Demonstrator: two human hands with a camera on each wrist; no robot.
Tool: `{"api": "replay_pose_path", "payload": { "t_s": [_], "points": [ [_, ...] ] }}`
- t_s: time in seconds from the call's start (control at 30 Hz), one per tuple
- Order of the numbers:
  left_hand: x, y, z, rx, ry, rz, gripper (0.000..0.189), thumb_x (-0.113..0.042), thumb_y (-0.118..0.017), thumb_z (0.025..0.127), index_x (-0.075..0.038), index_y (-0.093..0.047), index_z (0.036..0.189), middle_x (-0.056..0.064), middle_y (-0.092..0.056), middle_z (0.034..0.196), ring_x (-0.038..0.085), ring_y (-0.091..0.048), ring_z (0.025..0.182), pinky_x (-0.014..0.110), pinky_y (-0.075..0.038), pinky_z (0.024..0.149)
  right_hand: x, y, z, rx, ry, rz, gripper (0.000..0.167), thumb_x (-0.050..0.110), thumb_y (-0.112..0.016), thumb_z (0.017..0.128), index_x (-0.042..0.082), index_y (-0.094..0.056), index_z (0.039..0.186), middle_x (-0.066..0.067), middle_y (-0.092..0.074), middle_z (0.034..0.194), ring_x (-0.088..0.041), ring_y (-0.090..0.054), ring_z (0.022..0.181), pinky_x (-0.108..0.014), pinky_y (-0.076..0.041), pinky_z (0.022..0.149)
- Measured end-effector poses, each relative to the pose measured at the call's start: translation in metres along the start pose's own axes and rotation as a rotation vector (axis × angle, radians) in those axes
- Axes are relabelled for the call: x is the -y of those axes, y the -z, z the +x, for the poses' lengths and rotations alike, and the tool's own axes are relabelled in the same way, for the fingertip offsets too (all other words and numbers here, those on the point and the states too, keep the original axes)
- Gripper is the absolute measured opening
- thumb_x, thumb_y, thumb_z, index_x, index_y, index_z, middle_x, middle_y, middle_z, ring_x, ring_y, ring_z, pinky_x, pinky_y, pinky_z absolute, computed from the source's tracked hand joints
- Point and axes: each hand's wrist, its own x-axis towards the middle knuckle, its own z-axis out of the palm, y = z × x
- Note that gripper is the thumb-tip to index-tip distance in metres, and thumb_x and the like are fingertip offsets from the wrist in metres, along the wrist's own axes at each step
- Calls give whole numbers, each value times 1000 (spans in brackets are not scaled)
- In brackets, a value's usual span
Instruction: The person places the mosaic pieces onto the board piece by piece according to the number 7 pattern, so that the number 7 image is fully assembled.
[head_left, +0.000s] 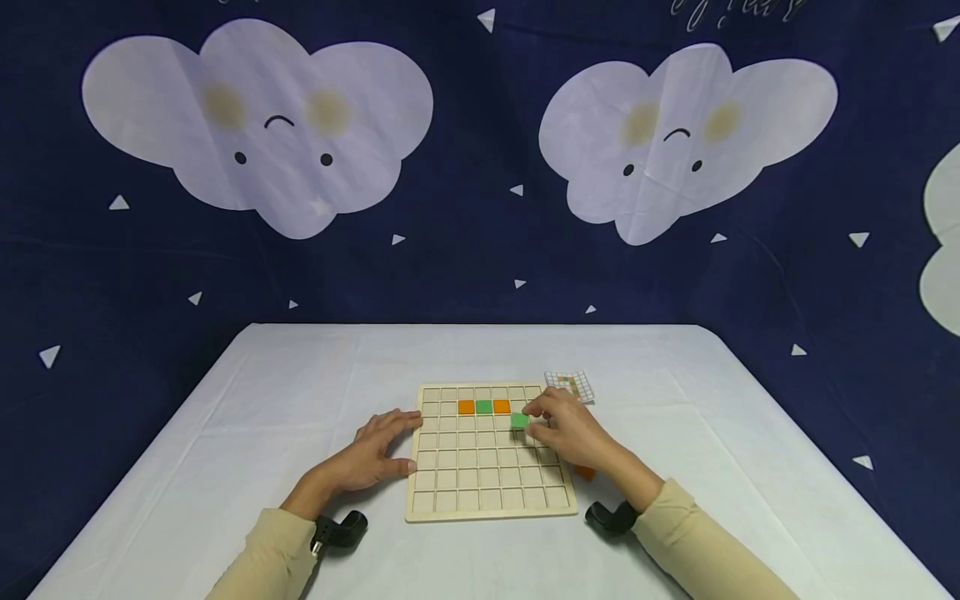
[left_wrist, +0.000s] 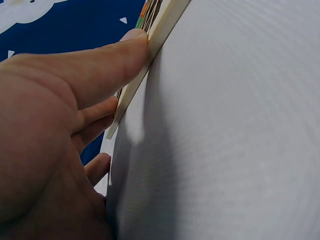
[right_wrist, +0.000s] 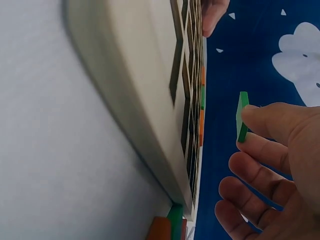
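Observation:
A wooden grid board [head_left: 480,467] lies on the white table. Its second row holds an orange tile [head_left: 466,407], a green tile [head_left: 483,407] and another orange tile [head_left: 501,407]. My right hand [head_left: 570,432] pinches a green tile [head_left: 519,421] just above the board, right of that row; the right wrist view shows the green tile [right_wrist: 242,117] held clear of the board [right_wrist: 150,100]. My left hand [head_left: 371,454] rests flat on the table with straight fingers touching the board's left edge [left_wrist: 150,47].
A small pattern card [head_left: 570,384] lies behind the board's right corner. An orange piece [head_left: 585,472] shows by the board's right edge under my right wrist, and loose tiles [right_wrist: 167,227] lie there in the right wrist view. A dark cloud-print cloth hangs behind.

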Motion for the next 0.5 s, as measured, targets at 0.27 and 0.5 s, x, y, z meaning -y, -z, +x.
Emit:
{"api": "replay_pose_path", "payload": {
  "t_s": [0.27,0.5],
  "points": [
    [1,-1,0,-1,0,1,67,-30,-70,83,-9,-42,140,14,-33,151,44,-18,142,67,-8,110,0,-2,2,3,21,-11,19,22,-69,86,15,-67,103,3,-59,94,-13,-53,87,-25,-46,72],
    [0,-1,0,-3,6,4,67,-30,-70,83,-10,-42,141,14,-33,151,44,-20,141,66,-10,110,3,-3,2,11,1,-18,20,23,-69,86,15,-67,104,4,-59,95,-12,-52,87,-26,-45,72]
  ]
}}
